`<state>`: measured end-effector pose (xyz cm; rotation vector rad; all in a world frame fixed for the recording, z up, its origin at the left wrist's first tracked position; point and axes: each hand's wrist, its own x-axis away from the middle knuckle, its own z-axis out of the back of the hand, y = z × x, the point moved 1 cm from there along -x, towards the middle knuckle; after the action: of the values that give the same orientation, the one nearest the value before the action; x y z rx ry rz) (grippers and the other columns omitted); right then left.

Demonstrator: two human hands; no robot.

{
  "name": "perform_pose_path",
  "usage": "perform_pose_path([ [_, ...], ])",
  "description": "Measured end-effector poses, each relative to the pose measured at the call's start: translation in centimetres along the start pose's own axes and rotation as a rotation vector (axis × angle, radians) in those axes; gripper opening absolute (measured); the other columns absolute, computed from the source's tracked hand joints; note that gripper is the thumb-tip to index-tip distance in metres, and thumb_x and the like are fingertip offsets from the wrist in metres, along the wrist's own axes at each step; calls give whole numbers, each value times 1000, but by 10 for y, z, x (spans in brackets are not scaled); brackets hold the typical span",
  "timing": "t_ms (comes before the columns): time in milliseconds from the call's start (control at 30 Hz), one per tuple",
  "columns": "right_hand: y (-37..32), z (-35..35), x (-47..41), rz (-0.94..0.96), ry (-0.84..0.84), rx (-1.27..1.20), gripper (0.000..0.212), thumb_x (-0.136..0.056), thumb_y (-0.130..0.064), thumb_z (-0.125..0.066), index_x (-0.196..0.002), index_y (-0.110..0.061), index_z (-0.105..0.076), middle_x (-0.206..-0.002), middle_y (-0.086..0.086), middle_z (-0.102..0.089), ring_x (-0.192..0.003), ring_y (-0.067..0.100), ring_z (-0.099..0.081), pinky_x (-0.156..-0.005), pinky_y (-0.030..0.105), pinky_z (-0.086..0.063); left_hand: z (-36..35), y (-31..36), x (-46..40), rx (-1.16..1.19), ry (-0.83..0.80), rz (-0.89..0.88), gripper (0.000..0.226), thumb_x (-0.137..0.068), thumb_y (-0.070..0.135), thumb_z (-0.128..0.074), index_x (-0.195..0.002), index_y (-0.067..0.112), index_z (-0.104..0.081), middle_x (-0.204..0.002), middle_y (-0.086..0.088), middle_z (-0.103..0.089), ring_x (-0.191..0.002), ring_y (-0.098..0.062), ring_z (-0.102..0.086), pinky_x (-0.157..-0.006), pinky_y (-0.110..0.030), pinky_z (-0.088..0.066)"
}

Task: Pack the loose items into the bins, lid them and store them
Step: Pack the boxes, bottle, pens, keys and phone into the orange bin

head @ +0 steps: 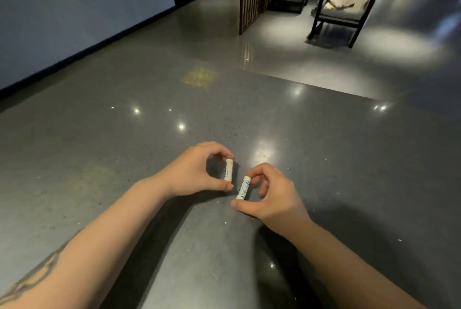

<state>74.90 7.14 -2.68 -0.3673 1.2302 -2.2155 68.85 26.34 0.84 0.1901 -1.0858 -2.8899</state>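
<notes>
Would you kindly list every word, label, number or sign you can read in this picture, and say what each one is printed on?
"CE": mark on the battery in the right hand, beside round symbols too small to read.
Battery in the left hand: dark print, too blurred to read.
Yellowish patch on the floor: no legible text.
No other writing shows.

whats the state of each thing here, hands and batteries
left hand: pinches a battery end to end between thumb and fingers
left battery: held just above the grey table
right hand: pinches the other battery by its ends
right battery: held tilted, apart from the left one
</notes>
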Motion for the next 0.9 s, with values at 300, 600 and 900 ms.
perform_pose_path([
  [300, 0, 197, 141, -6, 270, -119, 52, -49, -31, -89, -94, -33, -62, -89, -8, -64, -69, 6, -56, -55, 13, -38, -73, 212, -19, 233, 37, -282, 48, -53, 31, -87, -93, 30, -62, -92, 13, -62, -93, -3, -56, -80, -6, -37],
  [600, 43, 337, 338, -118, 675, -31, 53, -56, -11, -90, -98, -26, -62, -83, -10, -62, -70, 3, -54, -58, 9, -40, -230, 388, 10, 389, -145, -436, 44, -54, 24, -89, -90, 25, -63, -88, 9, -63, -88, -4, -57, -81, -12, -42],
  [900, 115, 443, 454, -401, 531, 122, 50, -57, -34, -87, -98, -37, -59, -86, -17, -65, -70, 1, -62, -57, 13, -50, -351, 493, 37, 405, -279, -396, 54, -50, 48, -84, -96, 41, -58, -96, 22, -59, -92, 6, -57, -68, -7, -45],
])
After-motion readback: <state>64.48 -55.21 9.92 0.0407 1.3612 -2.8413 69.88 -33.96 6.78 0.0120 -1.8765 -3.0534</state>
